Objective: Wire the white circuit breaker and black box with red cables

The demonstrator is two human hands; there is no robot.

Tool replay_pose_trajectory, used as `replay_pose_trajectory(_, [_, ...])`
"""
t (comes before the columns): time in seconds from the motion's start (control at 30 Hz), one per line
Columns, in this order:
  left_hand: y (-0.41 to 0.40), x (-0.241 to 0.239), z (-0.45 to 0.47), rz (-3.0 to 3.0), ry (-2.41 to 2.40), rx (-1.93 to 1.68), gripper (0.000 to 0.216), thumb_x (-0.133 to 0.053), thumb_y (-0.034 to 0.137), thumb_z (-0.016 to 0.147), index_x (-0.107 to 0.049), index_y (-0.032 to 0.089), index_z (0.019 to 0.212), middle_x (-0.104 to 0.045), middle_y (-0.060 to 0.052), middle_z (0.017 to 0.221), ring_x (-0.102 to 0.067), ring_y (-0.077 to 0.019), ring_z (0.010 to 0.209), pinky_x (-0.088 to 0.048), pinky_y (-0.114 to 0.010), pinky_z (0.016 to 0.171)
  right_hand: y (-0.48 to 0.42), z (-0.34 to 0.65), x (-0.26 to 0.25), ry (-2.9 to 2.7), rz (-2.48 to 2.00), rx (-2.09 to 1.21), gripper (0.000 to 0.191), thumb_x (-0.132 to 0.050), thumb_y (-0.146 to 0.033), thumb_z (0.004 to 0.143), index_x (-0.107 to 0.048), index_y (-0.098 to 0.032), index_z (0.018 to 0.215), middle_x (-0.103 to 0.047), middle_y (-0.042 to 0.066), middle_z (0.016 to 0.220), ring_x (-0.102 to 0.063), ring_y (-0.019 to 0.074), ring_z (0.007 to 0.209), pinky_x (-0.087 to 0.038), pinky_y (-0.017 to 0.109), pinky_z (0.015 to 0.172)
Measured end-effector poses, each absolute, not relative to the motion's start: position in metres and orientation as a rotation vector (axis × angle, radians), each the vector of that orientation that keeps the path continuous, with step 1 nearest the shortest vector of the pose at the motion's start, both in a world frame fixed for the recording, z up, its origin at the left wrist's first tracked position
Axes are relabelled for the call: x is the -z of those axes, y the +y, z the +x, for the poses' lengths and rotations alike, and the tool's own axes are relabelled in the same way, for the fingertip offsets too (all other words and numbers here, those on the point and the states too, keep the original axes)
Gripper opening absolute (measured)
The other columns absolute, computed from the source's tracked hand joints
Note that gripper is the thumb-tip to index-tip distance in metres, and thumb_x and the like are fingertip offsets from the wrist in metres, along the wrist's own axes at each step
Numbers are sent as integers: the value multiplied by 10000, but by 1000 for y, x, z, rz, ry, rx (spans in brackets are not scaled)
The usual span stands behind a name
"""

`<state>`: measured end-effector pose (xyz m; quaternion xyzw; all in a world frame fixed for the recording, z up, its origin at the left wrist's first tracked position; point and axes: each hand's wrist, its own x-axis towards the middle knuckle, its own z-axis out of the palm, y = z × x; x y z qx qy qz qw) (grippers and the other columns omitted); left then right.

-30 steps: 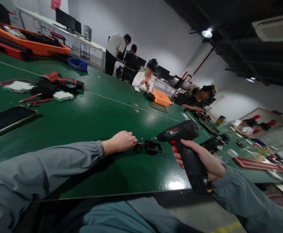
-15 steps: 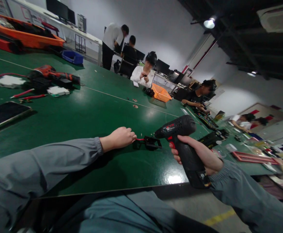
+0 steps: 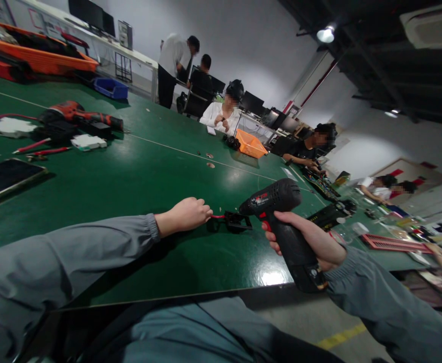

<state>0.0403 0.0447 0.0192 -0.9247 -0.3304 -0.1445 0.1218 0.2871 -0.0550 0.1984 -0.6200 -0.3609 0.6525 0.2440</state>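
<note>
Between your left hand (image 3: pixel 185 214) and your right hand (image 3: pixel 315 235), on the green worktop (image 3: pixel 141 169), lies a small black housing (image 3: pixel 229 220), and the relation which matters most, as it seems, is the one between this housing and the nose of the cordless drill (image 3: pixel 291 244). Seen from your left hand, the housing lies to the right, just beyond the fingertips; seen from your right hand, it lies to the left and slightly farther from your body. Your left hand is the nearer of the two, although the drill's nose comes closer to the housing than any finger does. Whether this nose touches the far edge of the housing or is only above it, one cannot tell from this angle, and no bit can be made out. The long axis of the housing runs roughly from left to right, with its right end slightly nearer to you, while the barrel of your drill points left and a little downward. Your left hand is closed, and its fingertips appear to pinch the red wire (image 3: pixel 218 217), which leads straight into the left end of the housing. Your right hand is wrapped around the drill's handle, with fingers close to the red trigger. The housing itself looks dark and frame-like, with an open window toward its right end; its finer details are too small to read.
</note>
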Motion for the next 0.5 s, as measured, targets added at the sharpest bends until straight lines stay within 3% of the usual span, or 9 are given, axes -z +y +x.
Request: replay_pose_trajectory(0.5, [45, -18, 40, -2707, -969, 431, 236, -488, 282, 979, -656, 168, 858, -670, -55, 783, -586, -186, 705, -292, -292, 551, -54, 287, -197, -1012, -1697, -1781, 302, -517, -394, 959, -629, -126, 878, -570, 21, 718, -557, 86, 558, -480, 172, 513])
